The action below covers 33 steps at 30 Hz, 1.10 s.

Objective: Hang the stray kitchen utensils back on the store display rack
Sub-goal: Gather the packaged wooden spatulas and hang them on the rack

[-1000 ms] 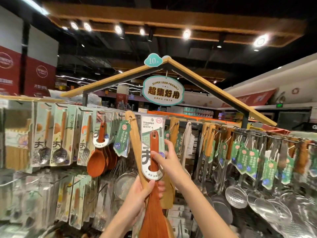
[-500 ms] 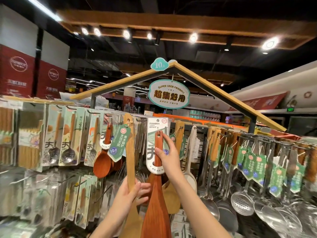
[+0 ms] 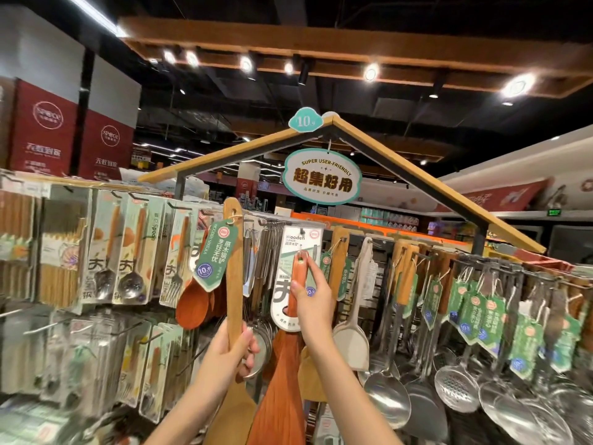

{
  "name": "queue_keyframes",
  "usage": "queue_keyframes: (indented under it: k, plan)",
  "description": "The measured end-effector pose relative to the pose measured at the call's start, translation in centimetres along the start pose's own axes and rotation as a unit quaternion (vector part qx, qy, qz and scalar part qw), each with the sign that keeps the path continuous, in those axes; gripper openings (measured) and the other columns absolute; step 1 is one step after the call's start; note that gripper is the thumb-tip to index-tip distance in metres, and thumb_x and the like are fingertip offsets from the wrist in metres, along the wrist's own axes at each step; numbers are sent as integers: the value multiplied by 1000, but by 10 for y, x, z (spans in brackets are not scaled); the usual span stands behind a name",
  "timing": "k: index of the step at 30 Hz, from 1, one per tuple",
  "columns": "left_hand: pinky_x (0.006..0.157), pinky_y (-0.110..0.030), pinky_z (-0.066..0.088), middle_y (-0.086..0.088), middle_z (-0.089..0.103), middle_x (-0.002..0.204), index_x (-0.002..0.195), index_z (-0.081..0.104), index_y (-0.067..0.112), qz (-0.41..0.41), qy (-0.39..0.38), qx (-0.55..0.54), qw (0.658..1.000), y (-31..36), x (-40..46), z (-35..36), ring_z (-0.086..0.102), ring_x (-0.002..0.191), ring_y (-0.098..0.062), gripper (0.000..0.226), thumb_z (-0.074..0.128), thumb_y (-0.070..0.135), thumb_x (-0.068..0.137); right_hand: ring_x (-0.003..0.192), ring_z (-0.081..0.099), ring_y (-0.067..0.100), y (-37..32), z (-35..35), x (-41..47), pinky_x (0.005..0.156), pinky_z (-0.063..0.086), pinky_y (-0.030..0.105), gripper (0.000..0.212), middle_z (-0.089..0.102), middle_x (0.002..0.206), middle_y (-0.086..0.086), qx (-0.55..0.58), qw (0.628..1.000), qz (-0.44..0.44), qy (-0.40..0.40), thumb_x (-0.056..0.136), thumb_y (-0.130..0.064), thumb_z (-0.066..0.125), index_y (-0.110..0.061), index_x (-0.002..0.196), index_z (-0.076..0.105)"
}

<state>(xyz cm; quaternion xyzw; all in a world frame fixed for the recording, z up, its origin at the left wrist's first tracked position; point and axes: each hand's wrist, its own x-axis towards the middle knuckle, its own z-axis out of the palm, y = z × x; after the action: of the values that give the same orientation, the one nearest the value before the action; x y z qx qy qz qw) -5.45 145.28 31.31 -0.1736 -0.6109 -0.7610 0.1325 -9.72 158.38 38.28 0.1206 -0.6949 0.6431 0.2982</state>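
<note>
Display rack [image 3: 500,261] nearer; hands [image 3: 313,300] higher, pale spatula [image 3: 233,284] more upright.

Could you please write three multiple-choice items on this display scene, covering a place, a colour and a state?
1. Where does the oval sign hang?
A. under the roof peak
B. on the floor
C. behind the forks

2. What colour is the tag on the light wooden spatula?
A. red
B. green
C. black

3. What is the left hand doing?
A. hanging open
B. pressing a ladle
C. gripping the light spatula's handle

Answers: 1 A, it dangles from a hook beneath the peak. 2 B, the tag is green with white print. 3 C, its fingers curl round the handle.
</note>
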Motion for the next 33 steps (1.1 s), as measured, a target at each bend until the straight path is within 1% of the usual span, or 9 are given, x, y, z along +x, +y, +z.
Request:
queue_keyframes:
  k: [3, 6, 10, 14, 18, 22, 24, 28, 33]
  plan:
    - [39, -15, 33, -3, 51, 65, 97, 44, 5, 7, -9, 14, 1000, 1, -1, 1, 42, 42, -6, 10, 41, 15, 97, 89, 54, -13, 6, -2, 7, 74, 51, 12, 55, 49, 128, -15, -3, 1000, 8, -7, 91, -2, 55, -40, 131, 48]
    - [41, -17, 30, -1, 51, 65, 100, 44, 6, 9, -16, 30, 999, 2, -1, 1, 38, 43, -6, 15, 40, 21, 98, 110, 52, 3, 10, -2, 22, 82, 50, 19, 57, 47, 138, -10, -48, 998, 27, -6, 92, -2, 53, -33, 139, 43]
    - [39, -21, 28, -3, 50, 67, 106, 42, 9, 12, -13, 34, 999, 6, 1, -2, 36, 41, -9, 21, 34, 28, 99, 74, 59, 22, 23, -3, 48, 47, 42, 17, 65, 54, 125, 3, -138, 988, 62, -25, 94, 2, 43, -40, 142, 33]
    - [36, -17, 29, -3, 50, 67, 108, 40, 18, 16, -17, 13, 1000, 10, 2, -5, 36, 40, -10, 22, 31, 35, 97, 62, 51, 18, 41, -5, 62, 36, 34, 15, 79, 53, 117, 4, -195, 974, 83, -76, 93, 8, 38, -49, 144, 17]
    - [39, -20, 29, -4, 48, 70, 106, 44, 21, 2, -20, -19, 1000, 9, 2, -16, 37, 46, -12, 21, 35, 38, 96, 75, 52, 17, 45, -6, 68, 48, 42, 16, 92, 40, 134, 10, -208, 959, 122, -150, 89, 5, 51, -48, 145, 2]
    - [38, -19, 31, -3, 49, 68, 106, 47, 18, 1, -29, -39, 999, 4, 2, -18, 40, 46, -11, 21, 38, 34, 95, 128, 37, 28, 42, -12, 61, 93, 40, 24, 71, 5, 152, 12, -271, 942, 131, -150, 92, -11, 54, -31, 149, 15]
    - [37, -18, 31, -1, 50, 64, 105, 47, 16, -7, -39, -49, 998, 0, 5, -12, 41, 45, -11, 20, 39, 32, 95, 121, 44, 21, 33, -15, 52, 96, 39, 30, 54, 16, 149, 10, -251, 953, 106, -129, 95, -21, 51, -21, 145, 30]
    - [35, -18, 31, -1, 48, 57, 103, 46, 16, -28, -77, -66, 994, -11, 12, 15, 40, 41, -10, 19, 42, 32, 94, 87, 61, 10, -5, -19, 34, 69, 52, 22, 33, 57, 120, 6, -89, 987, 45, -123, 99, -31, 43, -21, 130, 44]
    - [35, -17, 31, 1, 48, 55, 105, 51, 22, -57, -134, -68, 987, -29, 15, 58, 40, 42, -10, 28, 48, 42, 86, 83, 68, 10, -17, -36, 8, 74, 58, 30, 54, 60, 110, 6, -51, 995, -34, -81, 94, -20, 54, -33, 139, 27]
